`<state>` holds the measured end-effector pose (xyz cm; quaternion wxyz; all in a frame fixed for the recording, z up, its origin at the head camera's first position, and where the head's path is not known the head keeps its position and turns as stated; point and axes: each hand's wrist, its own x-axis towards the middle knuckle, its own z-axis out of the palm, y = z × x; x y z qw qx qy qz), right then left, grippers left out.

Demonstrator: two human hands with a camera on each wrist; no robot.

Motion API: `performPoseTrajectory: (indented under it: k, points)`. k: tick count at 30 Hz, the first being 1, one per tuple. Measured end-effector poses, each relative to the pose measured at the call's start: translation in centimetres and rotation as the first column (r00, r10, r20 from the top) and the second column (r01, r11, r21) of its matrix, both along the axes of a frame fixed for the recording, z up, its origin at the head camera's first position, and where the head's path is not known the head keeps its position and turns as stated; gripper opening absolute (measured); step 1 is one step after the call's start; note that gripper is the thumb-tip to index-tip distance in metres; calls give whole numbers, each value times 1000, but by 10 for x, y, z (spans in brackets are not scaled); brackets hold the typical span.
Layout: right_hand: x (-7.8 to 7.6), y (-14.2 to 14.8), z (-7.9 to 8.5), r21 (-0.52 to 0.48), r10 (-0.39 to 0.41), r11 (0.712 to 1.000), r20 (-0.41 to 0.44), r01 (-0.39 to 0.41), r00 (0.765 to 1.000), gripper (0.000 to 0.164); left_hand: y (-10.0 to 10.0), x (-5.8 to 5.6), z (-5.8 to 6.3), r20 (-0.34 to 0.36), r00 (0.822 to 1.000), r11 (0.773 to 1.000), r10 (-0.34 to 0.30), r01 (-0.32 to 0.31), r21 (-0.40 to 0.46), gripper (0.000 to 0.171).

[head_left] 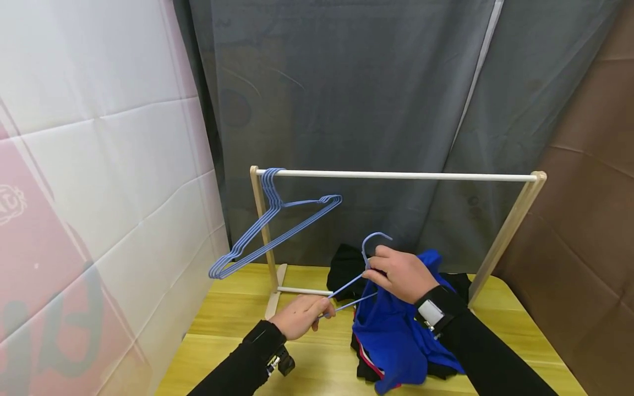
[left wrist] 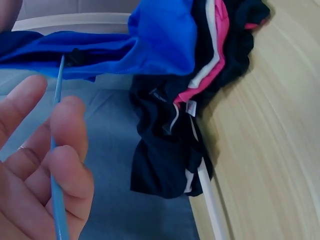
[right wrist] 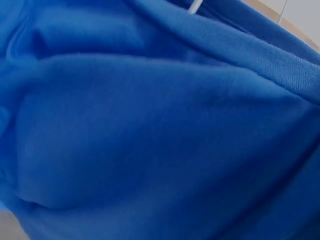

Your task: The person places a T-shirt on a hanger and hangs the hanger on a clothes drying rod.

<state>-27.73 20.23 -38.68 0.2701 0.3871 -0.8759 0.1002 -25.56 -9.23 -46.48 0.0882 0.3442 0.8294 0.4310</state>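
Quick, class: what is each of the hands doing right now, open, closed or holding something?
Left hand: closed, holding one end of a hanger.
Right hand: closed, pinching the same hanger near its hook.

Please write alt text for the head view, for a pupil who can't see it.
A person's left hand and right hand hold a blue hanger, one end hidden by a blue garment. Dark clothes show around the garment's edges on a yellow table, and more blue hangers hang at the left of a rack.

Gap: under rail [head_left: 396, 175], right of hung hangers [head_left: 257, 228] | obstacle below: blue garment [head_left: 396, 341]
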Motion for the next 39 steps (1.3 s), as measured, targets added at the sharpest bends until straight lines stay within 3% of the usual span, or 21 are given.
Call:
performPoseTrajectory:
  k: [7,10,12,14,15,17,19,24,25,26,27,28,29,31,32,34,36,39]
  points:
    - [0,2,-5,-55,-89,994,72,93,993,23,5,-7,2,-57,998,999,-6,4,-45,37]
    - [-1,4,-4,-55,-95,994,66,98,993,26,8,-8,4,-144,989,997,32,-42,-62,29]
    - [-2,7,-4,-61,-105,992,67,109,992,28,11,-8,4,-245,965,994,89,-103,-47,22]
    - [-4,12,-4,-82,-130,987,78,136,988,28,12,-8,4,-372,913,985,166,-173,15,15]
    - [-5,15,-3,-96,-145,984,86,153,986,27,12,-8,3,-433,877,977,208,-202,61,13]
    - [-8,20,-3,-123,-179,974,107,192,978,25,13,-9,3,-542,793,960,279,-227,162,12]
    - [-10,24,-4,-145,-205,964,124,222,971,21,15,-10,3,-632,707,946,319,-203,251,13]
    - [-14,27,-6,-162,-246,950,144,268,958,22,27,-10,0,-804,507,946,312,-86,313,22]
    - [-14,27,-6,-168,-253,947,146,276,956,22,31,-9,-1,-827,479,952,295,-75,296,23]
    - [-15,28,-6,-173,-261,943,147,285,954,23,35,-8,-3,-843,467,961,267,-68,267,23]
    - [-15,28,-6,-180,-268,939,145,292,952,23,39,-7,-4,-856,464,972,227,-60,226,25]
    - [-15,28,-6,-186,-277,936,140,300,951,22,44,-7,-6,-860,478,983,178,-59,171,26]
    - [-15,28,-5,-192,-285,932,136,307,949,22,50,-7,-8,-853,507,992,123,-70,102,26]
    - [-14,28,-5,-203,-293,927,128,314,947,23,62,-8,-14,-801,598,993,21,-104,-51,29]
    - [-14,28,-5,-204,-293,928,122,313,948,22,68,-9,-18,-768,640,983,-14,-132,-127,31]
    - [-14,26,-5,-201,-284,932,111,301,952,22,79,-12,-27,-709,704,945,-43,-201,-257,35]
    - [-13,24,-5,-197,-268,938,105,284,958,21,85,-16,-35,-683,729,903,-42,-265,-338,35]
    - [-12,23,-5,-194,-260,942,89,272,962,20,85,-22,-44,-694,718,858,-52,-324,-400,23]
